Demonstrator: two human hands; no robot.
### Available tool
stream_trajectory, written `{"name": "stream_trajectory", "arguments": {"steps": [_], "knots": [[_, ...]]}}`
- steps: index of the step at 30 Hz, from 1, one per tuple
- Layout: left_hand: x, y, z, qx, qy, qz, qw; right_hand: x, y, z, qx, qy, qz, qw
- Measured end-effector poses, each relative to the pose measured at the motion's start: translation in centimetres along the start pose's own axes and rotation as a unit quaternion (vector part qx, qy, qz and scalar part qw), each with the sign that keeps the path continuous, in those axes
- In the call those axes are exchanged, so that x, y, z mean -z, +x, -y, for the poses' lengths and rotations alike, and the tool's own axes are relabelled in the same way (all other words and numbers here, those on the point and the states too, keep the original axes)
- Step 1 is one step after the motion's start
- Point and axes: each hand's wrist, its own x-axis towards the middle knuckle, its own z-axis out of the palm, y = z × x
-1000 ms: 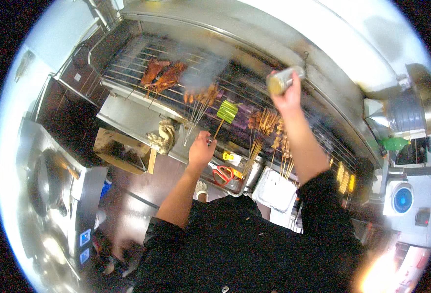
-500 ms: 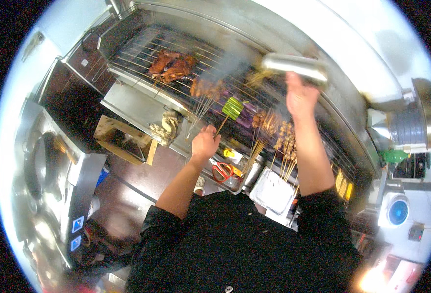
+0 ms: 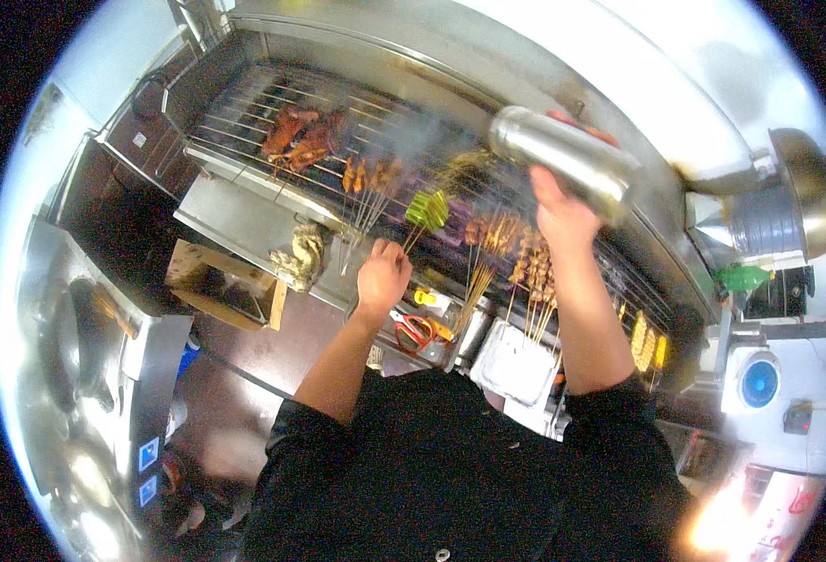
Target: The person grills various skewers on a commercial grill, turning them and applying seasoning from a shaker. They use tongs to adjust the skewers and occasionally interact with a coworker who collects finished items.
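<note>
My left hand is closed around the sticks of green vegetable skewers, whose pieces sit over the near side of the grill. In my right hand is a shiny metal shaker, tipped on its side above the grill. Yellowish seasoning shows in the air off its left end, over the grate. Close to the green pieces lie several meat skewers on the left and more meat skewers on the right. Something purple, partly hidden, lies behind the green pieces.
Browned meat pieces lie on the grill's left part, with smoke rising nearby. Along the front edge are a crumpled cloth, red-handled scissors and a white tray. A cardboard box stands lower left.
The shaker has swung from nearly level to a steeper slant, its right end lower. The green pieces have turned a little in my left hand's grip. The whole view has shifted slightly.
</note>
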Motion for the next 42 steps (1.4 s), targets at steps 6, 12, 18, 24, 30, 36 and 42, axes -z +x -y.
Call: {"name": "stream_trajectory", "arguments": {"steps": [6,12,18,24,30,36,42], "knots": [[-1.2,-0.5,-0.7,0.04,-0.044,0.012,0.998,-0.7,-1.0,0.2,0.066,-0.027,-0.03,0.997],[0.0,-0.7,-1.8,0.046,0.033,0.037,0.998,1.2,-1.5,1.0,0.015,-0.045,-0.051,0.998],[-1.2,-2.1,-3.7,-0.156,0.014,-0.005,0.988,5.4,-1.7,3.7,-0.067,-0.364,-0.067,0.927],[-9.6,-5.0,-4.6,0.229,-0.344,0.291,0.863,7.7,-3.6,4.0,-0.112,-0.283,-0.066,0.95],[-12.6,-6.9,-5.1,0.348,-0.554,0.35,0.671,10.8,-3.7,4.7,-0.146,-0.315,-0.121,0.93],[-12.3,-7.1,-5.9,0.383,-0.621,0.364,0.579,14.4,-3.6,5.0,-0.178,-0.321,-0.107,0.924],[-11.8,-7.1,-7.2,0.394,-0.612,0.363,0.582,17.4,-4.5,4.3,-0.129,-0.261,-0.05,0.955]]}}
